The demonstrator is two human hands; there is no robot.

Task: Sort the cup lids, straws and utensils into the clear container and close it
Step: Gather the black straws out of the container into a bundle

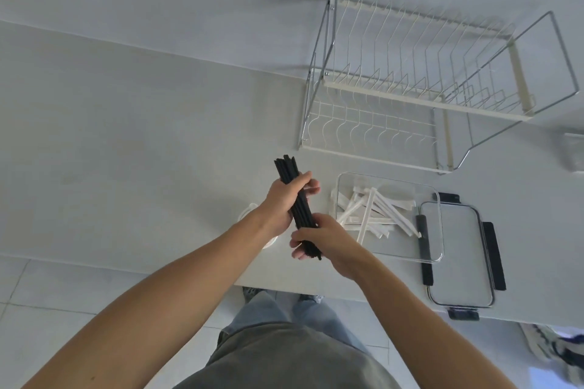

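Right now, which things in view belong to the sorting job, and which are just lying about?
Part of the job:
- black straws, gripped by left hand and right hand
- clear container holding white wrapped utensils
- container lid
- white cup lids, partly hidden behind the left wrist

Just lying about:
- dish rack

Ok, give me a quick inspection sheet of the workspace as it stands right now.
Surface: pale counter, mostly bare.
Job's things: black straws bundled in both hands; clear container open, holding white wrapped utensils; its lid lies beside it, black clips out; white cup lids partly hidden behind the left arm.
Clutter: empty wire dish rack.
Hands: left hand and right hand both grip the straws.
Cables: nothing seen.
Surroundings: white wall, tiled floor.
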